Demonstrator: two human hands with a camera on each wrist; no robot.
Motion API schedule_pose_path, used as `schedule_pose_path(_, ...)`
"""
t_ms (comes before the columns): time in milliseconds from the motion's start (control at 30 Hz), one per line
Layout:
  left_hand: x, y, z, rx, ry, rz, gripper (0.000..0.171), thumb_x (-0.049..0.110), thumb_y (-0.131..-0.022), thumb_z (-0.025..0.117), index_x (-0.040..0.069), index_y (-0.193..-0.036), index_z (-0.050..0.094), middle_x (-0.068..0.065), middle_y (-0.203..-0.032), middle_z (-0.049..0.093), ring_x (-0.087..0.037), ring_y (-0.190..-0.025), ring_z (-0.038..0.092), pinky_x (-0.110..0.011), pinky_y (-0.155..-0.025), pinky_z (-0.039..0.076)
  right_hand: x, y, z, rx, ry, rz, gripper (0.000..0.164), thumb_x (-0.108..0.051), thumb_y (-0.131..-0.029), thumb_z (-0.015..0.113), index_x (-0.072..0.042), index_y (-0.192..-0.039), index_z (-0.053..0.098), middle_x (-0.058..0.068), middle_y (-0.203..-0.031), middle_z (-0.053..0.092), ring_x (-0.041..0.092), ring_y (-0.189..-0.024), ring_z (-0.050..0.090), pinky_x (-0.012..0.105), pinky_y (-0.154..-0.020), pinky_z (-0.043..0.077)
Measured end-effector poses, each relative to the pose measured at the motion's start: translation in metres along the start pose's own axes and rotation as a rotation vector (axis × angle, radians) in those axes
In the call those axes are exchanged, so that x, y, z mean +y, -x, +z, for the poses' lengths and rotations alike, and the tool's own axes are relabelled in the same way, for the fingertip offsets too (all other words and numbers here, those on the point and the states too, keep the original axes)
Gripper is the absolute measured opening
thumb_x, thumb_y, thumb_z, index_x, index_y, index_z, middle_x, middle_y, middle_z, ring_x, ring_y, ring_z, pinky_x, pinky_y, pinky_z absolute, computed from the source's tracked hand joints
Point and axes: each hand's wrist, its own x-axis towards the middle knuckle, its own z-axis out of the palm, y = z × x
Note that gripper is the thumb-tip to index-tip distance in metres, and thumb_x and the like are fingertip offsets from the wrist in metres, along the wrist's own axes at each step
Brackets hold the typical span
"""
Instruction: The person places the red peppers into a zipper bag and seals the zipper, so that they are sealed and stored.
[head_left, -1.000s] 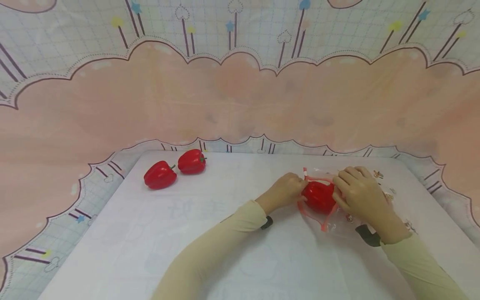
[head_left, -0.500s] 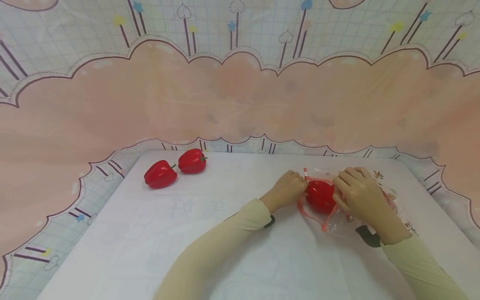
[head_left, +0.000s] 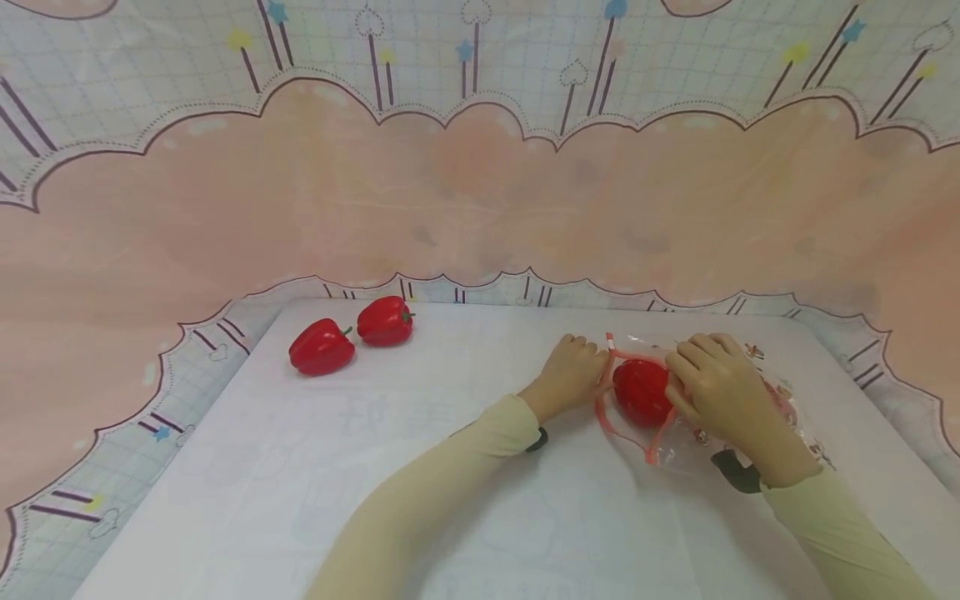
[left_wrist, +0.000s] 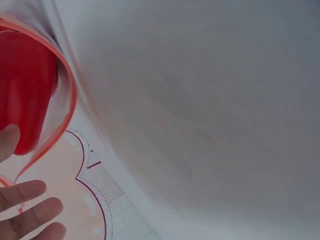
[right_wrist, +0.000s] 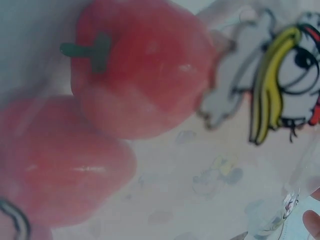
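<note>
A clear plastic bag (head_left: 651,457) with an orange-pink rim and cartoon prints lies at the right of the table, mouth facing left. One red bell pepper (head_left: 642,393) sits just inside the mouth. My left hand (head_left: 573,373) is beside the rim, its spread fingers (left_wrist: 37,212) showing in the left wrist view and the thumb tip overlapping the pepper there. My right hand (head_left: 723,396) grips the bag's upper layer over the pepper's right side. Through the printed plastic, the right wrist view shows a bell pepper with a green stem (right_wrist: 145,65) and another pepper (right_wrist: 70,165).
Two more red bell peppers, one nearer (head_left: 321,347) and one farther (head_left: 384,322), lie at the back left of the white table (head_left: 465,483). A peach-coloured patterned cloth (head_left: 480,208) hangs behind the table.
My left hand has let go of the pepper at the bag's mouth and drawn slightly up and away. That pepper sits slightly farther right, inside the rim. My right hand has stayed in place.
</note>
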Motion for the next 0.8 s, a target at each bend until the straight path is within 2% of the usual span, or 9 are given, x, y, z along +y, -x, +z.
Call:
schedule_pose_path(100, -0.006, 0.004, 0.003, -0.013, -0.001, 0.009, 0.043, 0.052, -0.089, 0.054, 0.018, -0.115, 0.060, 0.001, -0.101, 0.066, -0.015, -0.095, 0.060, -0.028, -0.088, 0.046, 0.001, 0.000, 0.000, -0.011, -0.003, 0.007, 0.021, -0.018, -0.077, 0.050, 0.000, -0.077, 0.060, 0.016, -0.074, 0.063, 0.031, -0.074, 0.057, 0.048, -0.072, 0.050)
schedule_pose_path(200, -0.012, 0.009, 0.002, -0.006, 0.008, 0.021, 0.045, 0.050, -0.088, 0.055, 0.017, -0.118, 0.056, 0.000, -0.107, 0.064, -0.016, -0.101, 0.058, -0.030, -0.093, 0.045, 0.000, 0.000, 0.000, -0.020, 0.001, 0.014, 0.018, -0.014, -0.068, 0.059, 0.000, -0.078, 0.061, 0.016, -0.075, 0.064, 0.031, -0.074, 0.057, 0.048, -0.072, 0.051)
schedule_pose_path(400, -0.027, 0.025, -0.006, -0.008, 0.049, 0.031, 0.056, 0.050, -0.086, 0.058, 0.017, -0.130, 0.048, -0.001, -0.118, 0.060, -0.017, -0.112, 0.054, -0.034, -0.102, 0.041, 0.001, 0.000, 0.001, -0.016, 0.004, 0.013, 0.019, -0.017, -0.072, 0.053, 0.000, -0.077, 0.060, 0.016, -0.075, 0.064, 0.031, -0.074, 0.057, 0.049, -0.072, 0.050)
schedule_pose_path(500, -0.036, 0.036, -0.010, 0.018, 0.052, 0.026, 0.060, 0.051, -0.086, 0.058, 0.017, -0.134, 0.046, -0.001, -0.120, 0.058, -0.017, -0.114, 0.053, -0.034, -0.103, 0.040, 0.001, 0.001, 0.000, -0.023, 0.013, 0.014, 0.018, -0.015, -0.069, 0.057, 0.000, -0.078, 0.060, 0.016, -0.075, 0.064, 0.032, -0.075, 0.057, 0.049, -0.073, 0.051)
schedule_pose_path(633, -0.051, 0.051, -0.017, 0.079, 0.012, 0.027, 0.061, 0.052, -0.085, 0.059, 0.016, -0.133, 0.048, -0.002, -0.118, 0.058, -0.018, -0.111, 0.054, -0.034, -0.101, 0.041, 0.001, 0.001, -0.001, -0.037, 0.022, 0.018, 0.018, -0.012, -0.065, 0.063, 0.000, -0.078, 0.061, 0.016, -0.076, 0.065, 0.031, -0.075, 0.058, 0.049, -0.072, 0.051)
schedule_pose_path(800, -0.073, 0.068, -0.025, 0.110, -0.035, 0.029, 0.061, 0.050, -0.083, 0.061, 0.014, -0.131, 0.050, -0.003, -0.117, 0.058, -0.020, -0.110, 0.055, -0.036, -0.100, 0.041, 0.001, 0.002, -0.001, -0.036, 0.022, 0.020, 0.017, -0.013, -0.067, 0.060, 0.000, -0.078, 0.061, 0.017, -0.076, 0.065, 0.031, -0.075, 0.057, 0.048, -0.072, 0.050)
